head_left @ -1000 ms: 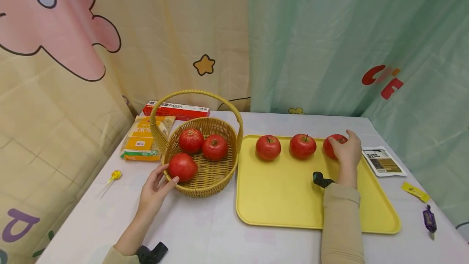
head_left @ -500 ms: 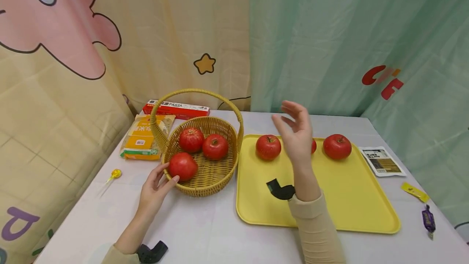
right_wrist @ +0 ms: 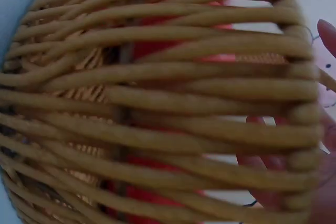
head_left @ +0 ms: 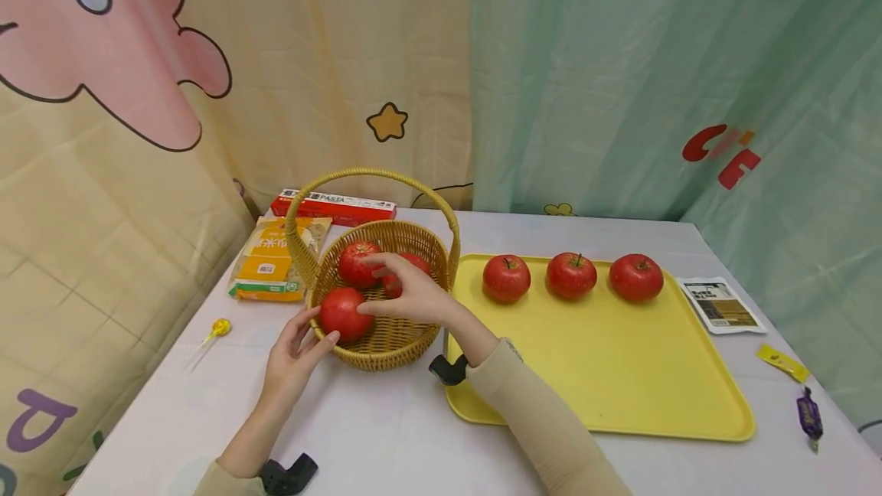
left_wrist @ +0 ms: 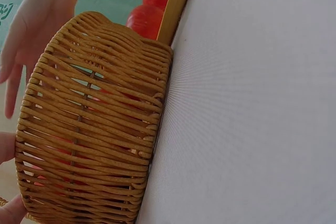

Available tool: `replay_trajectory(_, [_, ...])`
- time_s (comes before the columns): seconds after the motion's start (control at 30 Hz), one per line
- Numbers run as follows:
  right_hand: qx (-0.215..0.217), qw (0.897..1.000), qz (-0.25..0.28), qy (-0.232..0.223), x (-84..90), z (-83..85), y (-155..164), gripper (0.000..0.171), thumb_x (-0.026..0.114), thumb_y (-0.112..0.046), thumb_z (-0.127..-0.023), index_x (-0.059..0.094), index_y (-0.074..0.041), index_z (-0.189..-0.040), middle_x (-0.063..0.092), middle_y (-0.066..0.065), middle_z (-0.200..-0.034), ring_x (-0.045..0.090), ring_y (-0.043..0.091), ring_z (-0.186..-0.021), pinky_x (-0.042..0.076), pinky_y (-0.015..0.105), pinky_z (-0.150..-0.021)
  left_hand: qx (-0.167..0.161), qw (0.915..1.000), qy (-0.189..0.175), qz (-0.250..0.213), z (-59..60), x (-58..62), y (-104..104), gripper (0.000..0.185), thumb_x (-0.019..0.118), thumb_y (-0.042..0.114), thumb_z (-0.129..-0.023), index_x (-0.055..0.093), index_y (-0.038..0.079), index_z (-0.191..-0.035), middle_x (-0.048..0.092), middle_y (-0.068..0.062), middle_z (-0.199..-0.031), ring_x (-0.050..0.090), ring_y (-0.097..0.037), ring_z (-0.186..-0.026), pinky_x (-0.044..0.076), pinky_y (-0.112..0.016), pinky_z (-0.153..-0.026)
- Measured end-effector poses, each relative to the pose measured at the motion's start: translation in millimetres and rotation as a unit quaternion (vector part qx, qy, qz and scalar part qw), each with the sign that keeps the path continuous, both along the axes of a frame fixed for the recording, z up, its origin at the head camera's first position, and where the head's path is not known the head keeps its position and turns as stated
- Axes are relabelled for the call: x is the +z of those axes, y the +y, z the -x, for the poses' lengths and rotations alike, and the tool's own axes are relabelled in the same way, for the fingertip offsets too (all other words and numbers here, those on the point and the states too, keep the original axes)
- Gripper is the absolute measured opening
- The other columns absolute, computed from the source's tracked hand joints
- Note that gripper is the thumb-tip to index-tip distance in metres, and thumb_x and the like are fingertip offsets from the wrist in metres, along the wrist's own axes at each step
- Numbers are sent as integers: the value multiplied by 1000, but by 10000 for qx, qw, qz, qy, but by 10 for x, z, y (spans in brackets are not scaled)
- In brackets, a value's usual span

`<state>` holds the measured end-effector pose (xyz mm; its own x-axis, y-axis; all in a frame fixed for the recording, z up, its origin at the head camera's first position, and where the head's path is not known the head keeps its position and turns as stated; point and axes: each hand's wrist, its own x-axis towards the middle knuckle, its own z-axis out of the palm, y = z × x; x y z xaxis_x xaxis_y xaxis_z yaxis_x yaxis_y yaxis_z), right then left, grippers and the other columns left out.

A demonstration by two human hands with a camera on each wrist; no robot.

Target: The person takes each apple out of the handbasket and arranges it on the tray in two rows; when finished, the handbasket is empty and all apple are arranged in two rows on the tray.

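left hand (head_left: 292,358): fingers straight on basket (head_left: 386,343) rim | right hand (head_left: 409,293): fingers loose over 3 apples (head_left: 342,314)

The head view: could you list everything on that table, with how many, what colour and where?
Apples in basket: three, red, one partly hidden by the right hand.
Apples on tray: three, red, in a row along the far edge.
Basket: one, tan wicker with handle, left of the tray.
Tray: one, yellow, table's right half.
Pasta box: one, red, behind the basket.
Yellow packet: one, left of the basket.
Lollipop: one, yellow, near left edge.
Sachet: one, white, right of the tray.
Sweets: two, yellow and purple, far right.
Table: one, white.
Left hand: touches the basket's near rim.
Right hand: reaches into the basket over the apples.
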<state>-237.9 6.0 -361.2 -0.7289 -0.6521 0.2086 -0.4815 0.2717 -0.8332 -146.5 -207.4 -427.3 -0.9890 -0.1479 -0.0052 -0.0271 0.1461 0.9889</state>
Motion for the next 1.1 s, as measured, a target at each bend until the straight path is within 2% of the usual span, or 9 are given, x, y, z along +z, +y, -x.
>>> replay_trajectory(0.2, [132, 9982, -577, -60, -187, 94, -187, 68, 76, -35, -79, 45, -16, -136, 47, 3, -136, 44, 23, -123, 43, 38, -101, -25, 10000, -10, 26, -3, 1, -3, 59, 64, 26, -90, 37, 10, -140, 14, -7, -155, 22, -25, -139, 38, -22, -96])
replay_trajectory(0.4, [177, 9924, -1214, 63, -275, 143, -292, 69, 75, -35, -79, 44, -18, -138, 46, -2, -137, 42, 15, -125, 38, 37, -105, -56, 10000, 44, 39, 1, -9, -9, 59, 64, 26, -90, 37, 10, -140, 14, -7, -155, 22, -27, -139, 40, -17, -93])
replay_trajectory(0.63, [541, 9851, -1591, -372, -344, 218, -372, 76, 74, -32, -80, 35, -23, -145, 40, -1, -141, 42, 18, -123, 41, 40, -102, -64, 10000, 19, 44, -2, 0, 0, 59, 64, 25, -90, 37, 10, -140, 13, -8, -155, 22, -27, -139, 40, -16, -92])
replay_trajectory(0.77, [673, 9833, -1612, -521, -320, 240, -408, 76, 75, -30, -79, 36, -25, -144, 39, -1, -141, 39, 17, -124, 42, 39, -101, -78, 10000, 26, 42, 5, 14, 3, 59, 64, 25, -90, 37, 10, -140, 12, -8, -155, 22, -26, -139, 40, -20, -93])
replay_trajectory(0.87, [582, 9842, -1633, -350, -305, 238, -432, 72, 78, -29, -76, 42, -25, -138, 40, 0, -136, 39, 16, -120, 45, 36, -96, -75, 9999, 42, 58, 8, 20, 1, 59, 65, 26, -90, 37, 10, -139, 13, -8, -155, 22, -26, -139, 40, -22, -95])
replay_trajectory(0.97, [363, 9832, -1786, 14, -281, 192, -417, 69, 82, -27, -71, 49, -26, -131, 41, 0, -129, 43, 16, -113, 48, 33, -91, -84, 9999, 28, 102, 2, 17, -2, 60, 65, 27, -90, 37, 9, -140, 13, -9, -155, 22, -27, -139, 39, -23, -96])
replay_trajectory(1.1, [63, 9798, -1925, 539, -189, 83, -296, 67, 84, -25, -68, 53, -28, -127, 41, 1, -126, 47, 18, -109, 50, 35, -88, -81, 9999, 27, 95, -8, 11, -6, 61, 65, 25, -90, 36, 7, -140, 13, -9, -155, 22, -28, -139, 40, -18, -94])
